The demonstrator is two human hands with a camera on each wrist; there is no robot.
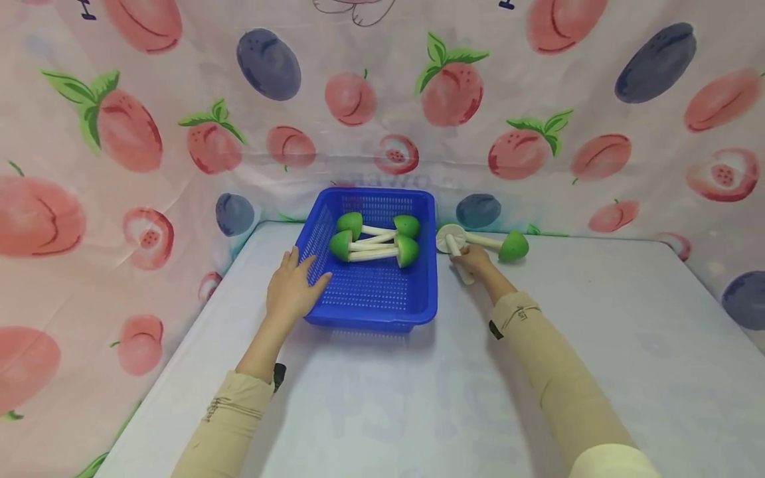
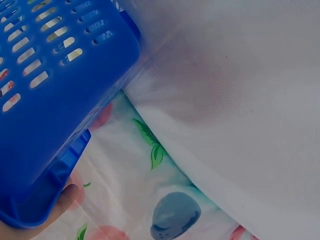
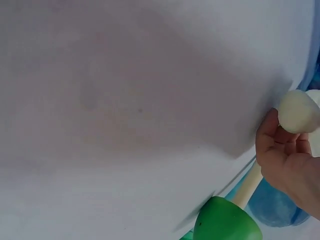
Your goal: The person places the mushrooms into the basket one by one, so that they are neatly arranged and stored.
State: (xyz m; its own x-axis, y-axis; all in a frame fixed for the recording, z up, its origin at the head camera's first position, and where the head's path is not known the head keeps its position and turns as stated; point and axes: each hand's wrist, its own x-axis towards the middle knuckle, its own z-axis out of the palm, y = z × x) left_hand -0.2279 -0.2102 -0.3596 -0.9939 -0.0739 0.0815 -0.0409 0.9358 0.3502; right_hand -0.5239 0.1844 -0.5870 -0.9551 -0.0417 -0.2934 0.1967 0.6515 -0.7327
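Note:
My right hand (image 1: 476,260) grips the white stem of a toy mushroom (image 1: 449,239) just right of the basket; the pale underside of its cap faces me. In the right wrist view the rounded stem end (image 3: 297,111) sticks out beyond my fingers. Another toy mushroom (image 1: 514,245), green-capped, lies on the table beside that hand. My left hand (image 1: 289,289), fingers spread, rests at the left rim of a blue plastic basket (image 1: 370,320); the left wrist view shows a finger (image 2: 65,200) along the rim. Inside the basket lie several green-capped toy mushrooms (image 1: 340,245).
The table (image 1: 370,405) has a white cover. Behind it and to the left hangs a fruit-patterned cloth (image 1: 358,60), which meets the table's back edge close behind the basket.

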